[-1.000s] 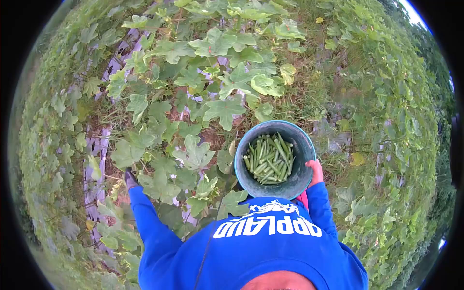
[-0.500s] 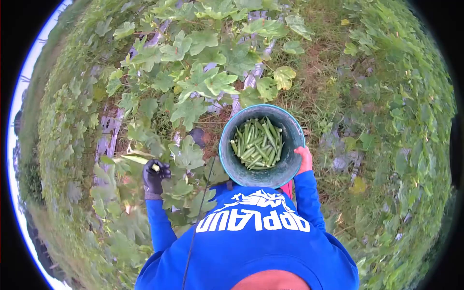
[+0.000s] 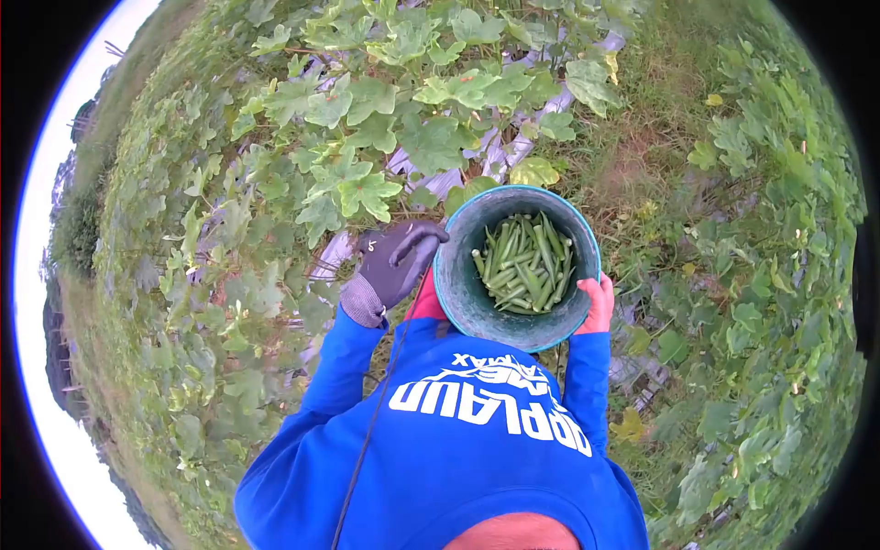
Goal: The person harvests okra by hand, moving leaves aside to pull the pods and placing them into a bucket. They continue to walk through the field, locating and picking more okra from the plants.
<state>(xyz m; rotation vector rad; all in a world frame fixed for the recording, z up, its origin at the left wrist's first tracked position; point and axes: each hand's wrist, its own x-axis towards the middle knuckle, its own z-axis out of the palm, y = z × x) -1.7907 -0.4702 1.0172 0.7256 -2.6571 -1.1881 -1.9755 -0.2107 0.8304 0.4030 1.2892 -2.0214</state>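
My left hand point(image 3: 396, 261), in a dark glove with a grey cuff, is just beside the left rim of a round bucket point(image 3: 449, 298). Its fingers are bent together towards the bucket; whatever they may hold is hidden, though a small pale spot shows at the glove's upper left. Bare, my right hand point(image 3: 598, 301) grips the bucket's right rim. Cut green okra pods point(image 3: 527, 266) lie heaped in the bottom of the bucket, which is close against my front.
Leafy okra plants point(image 3: 367, 101) stand ahead and along my left, with pale plastic sheeting point(image 3: 440, 181) between them. A grassy strip point(image 3: 646, 156) runs ahead to the right, bordered by another leafy row point(image 3: 752, 312). A thin dark cord point(image 3: 367, 440) crosses my blue sleeve side.
My left hand has moved right and forward to the bucket's rim. The okra pod seen in it before no longer shows there. My right hand still holds the bucket, now slightly further right.
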